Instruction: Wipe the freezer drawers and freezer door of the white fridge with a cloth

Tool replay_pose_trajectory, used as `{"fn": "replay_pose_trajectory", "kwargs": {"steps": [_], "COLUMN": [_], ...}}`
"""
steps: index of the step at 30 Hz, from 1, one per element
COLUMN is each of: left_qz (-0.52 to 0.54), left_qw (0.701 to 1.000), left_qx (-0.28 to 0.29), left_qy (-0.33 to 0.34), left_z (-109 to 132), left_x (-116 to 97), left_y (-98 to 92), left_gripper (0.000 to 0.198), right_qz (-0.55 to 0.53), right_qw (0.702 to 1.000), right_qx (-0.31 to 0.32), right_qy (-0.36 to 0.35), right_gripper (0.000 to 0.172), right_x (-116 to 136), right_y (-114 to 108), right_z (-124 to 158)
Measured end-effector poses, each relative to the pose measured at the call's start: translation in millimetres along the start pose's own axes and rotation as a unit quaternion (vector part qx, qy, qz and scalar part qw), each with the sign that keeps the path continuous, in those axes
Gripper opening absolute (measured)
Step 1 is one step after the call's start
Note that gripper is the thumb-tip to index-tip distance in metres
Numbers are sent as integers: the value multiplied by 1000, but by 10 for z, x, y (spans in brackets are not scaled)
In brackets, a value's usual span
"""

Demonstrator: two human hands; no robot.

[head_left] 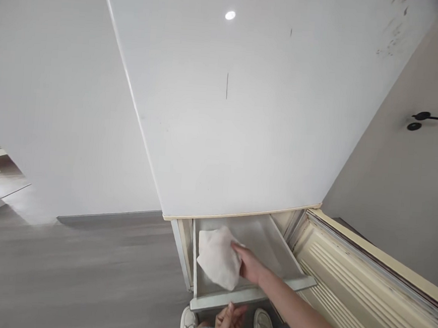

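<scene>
My right hand grips a white cloth, with the thumb and fingers closed on its right side. The cloth is bunched and lies over the left part of a pulled-out drawer. I cannot tell whether it touches the drawer floor. Just below the drawer's front edge is my left hand, its fingers loosely bent and apart, with nothing visible in them. The drawer juts out from a pale cabinet that looks like a refrigerator.
An open, ribbed, cream-coloured door stands to the right of the drawer. My shoes are under the drawer front. Grey wood-look floor spreads to the left. A white wall rises behind, and a dark door handle shows at right.
</scene>
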State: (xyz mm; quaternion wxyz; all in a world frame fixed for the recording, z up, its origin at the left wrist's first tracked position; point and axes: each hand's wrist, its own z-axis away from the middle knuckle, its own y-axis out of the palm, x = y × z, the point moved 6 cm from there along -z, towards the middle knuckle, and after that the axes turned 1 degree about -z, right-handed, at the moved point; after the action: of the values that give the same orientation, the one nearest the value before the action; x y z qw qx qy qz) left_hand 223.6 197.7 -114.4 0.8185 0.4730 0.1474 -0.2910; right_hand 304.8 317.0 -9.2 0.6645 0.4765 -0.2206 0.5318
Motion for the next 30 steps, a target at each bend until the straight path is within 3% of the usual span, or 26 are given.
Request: {"fn": "replay_pose_trajectory", "kwargs": {"steps": [5,8,10,12,14,16,17,21,30], "left_qz": [-20,-16,-3,11,18,22,24,33,43], "left_qw": [1000,1000,1000,1000,1000,1000,1000,999,999], "left_qx": [0,7,11,17,22,21,18,13,2], "left_qy": [7,11,17,16,6,-3,-4,-13,-19], "left_z": [-6,-5,1,7,14,29,42,123,78], "left_x": [-31,-56,-77,-92,-98,-110,-122,-172,-109], "left_y": [-29,-25,-21,-22,-33,-47,-53,-22,-100], "left_gripper": [40,39,39,37,34,33,32,32,29], "right_qz": [-32,88,238,414,555,644,673,743,806], "right_qw": [991,962,908,827,735,662,637,577,506], "right_qx": [-97,-210,-269,-226,-113,-33,-21,-60,-140], "right_qy": [-86,-149,-214,-305,-371,-382,-374,-335,-273], "right_gripper": [38,36,28,30,41,43,40,28,35], "right_x": [484,665,816,969,1018,1006,1006,1062,1109], "right_y": [-742,-1173,-1338,-1301,-1186,-1168,-1203,-1394,-1401], "right_z": [185,237,266,256,202,98,24,-299,-679]}}
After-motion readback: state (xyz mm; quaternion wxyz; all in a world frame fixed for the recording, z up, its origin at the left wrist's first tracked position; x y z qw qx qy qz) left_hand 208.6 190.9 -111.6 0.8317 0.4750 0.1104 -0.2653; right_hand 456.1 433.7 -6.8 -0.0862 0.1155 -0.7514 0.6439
